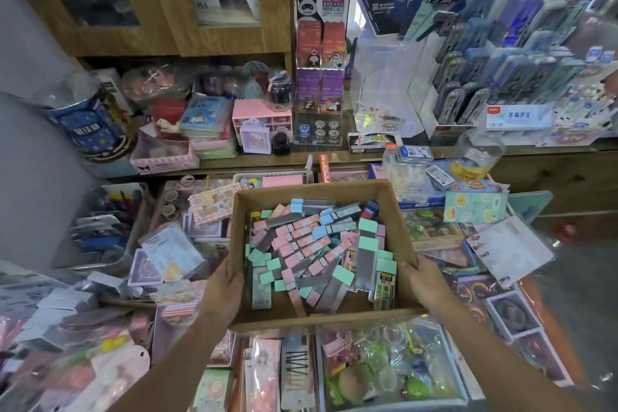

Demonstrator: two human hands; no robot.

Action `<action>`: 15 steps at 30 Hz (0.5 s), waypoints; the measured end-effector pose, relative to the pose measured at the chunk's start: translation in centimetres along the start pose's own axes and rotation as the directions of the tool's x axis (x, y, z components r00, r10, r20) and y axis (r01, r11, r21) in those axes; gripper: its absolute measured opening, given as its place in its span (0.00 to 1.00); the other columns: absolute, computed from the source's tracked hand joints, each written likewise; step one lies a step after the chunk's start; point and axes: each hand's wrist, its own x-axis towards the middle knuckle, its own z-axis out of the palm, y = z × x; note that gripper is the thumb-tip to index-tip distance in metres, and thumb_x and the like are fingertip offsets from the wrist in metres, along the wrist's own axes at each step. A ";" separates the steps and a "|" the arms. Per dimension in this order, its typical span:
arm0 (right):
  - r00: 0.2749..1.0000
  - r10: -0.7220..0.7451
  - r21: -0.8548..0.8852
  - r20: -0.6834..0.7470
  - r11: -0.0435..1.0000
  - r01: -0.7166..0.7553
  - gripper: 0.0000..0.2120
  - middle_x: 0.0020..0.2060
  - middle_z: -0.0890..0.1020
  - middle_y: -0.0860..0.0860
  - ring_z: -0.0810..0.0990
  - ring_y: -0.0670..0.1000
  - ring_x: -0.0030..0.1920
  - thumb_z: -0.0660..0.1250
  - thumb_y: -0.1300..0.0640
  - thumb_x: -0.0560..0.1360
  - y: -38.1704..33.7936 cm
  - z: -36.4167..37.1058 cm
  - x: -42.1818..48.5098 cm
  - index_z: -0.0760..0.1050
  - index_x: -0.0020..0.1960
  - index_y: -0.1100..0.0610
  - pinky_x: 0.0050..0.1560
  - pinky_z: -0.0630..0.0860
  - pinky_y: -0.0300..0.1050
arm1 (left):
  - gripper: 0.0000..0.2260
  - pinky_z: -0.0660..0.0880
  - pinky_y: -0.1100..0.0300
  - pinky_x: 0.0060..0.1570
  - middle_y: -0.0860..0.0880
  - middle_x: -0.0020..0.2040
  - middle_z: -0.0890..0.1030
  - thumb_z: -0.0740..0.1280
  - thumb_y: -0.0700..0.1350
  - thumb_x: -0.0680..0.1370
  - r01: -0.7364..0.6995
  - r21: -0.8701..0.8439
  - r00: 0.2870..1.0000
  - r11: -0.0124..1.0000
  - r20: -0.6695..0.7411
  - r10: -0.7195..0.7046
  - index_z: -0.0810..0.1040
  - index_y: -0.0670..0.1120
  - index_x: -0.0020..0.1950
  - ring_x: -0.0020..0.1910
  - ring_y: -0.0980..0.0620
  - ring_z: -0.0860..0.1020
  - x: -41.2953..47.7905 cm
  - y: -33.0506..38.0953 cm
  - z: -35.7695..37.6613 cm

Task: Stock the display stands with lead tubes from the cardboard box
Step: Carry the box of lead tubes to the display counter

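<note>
Box: cardboard box (pixel 311 192), top open, held over a table packed with stationery; its near edge hangs above a clear tray (pixel 458 375) of keychains.
Contents: lead tubes (pixel 302 241) in a loose crossed heap, with pink, mint and blue caps. They lie thickest toward the far and right walls; a strip of bare floor shows along the near wall.
Left hand (pixel 223 291): grips the left wall by the near-left corner, thumb over the rim, fingers outside.
Right hand (pixel 424 281): grips the right wall by the near-right corner, thumb on the rim; fingers hidden.
Display stands: panda stand (pixel 320 77) on the counter beyond the far edge; blue pen stand (pixel 481 77) toward the counter's right end.
Around: pink drawer unit (pixel 261 119) left of the panda stand, dark jar (pixel 280 90) on top.
Obstructions: packets crowd all four sides of the box.
</note>
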 end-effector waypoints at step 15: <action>0.992 -0.053 0.114 -0.116 0.991 0.066 0.13 0.52 0.85 0.52 0.82 0.53 0.53 0.62 0.64 0.83 -0.6 -1.1 -11.2 0.79 0.63 0.55 0.53 0.78 0.49 | 0.14 0.81 0.46 0.50 0.54 0.49 0.84 0.61 0.39 0.81 -0.137 -0.001 0.981 0.991 0.138 0.136 0.80 0.59 0.52 0.50 0.48 0.83 -1.9 1.0 -5.4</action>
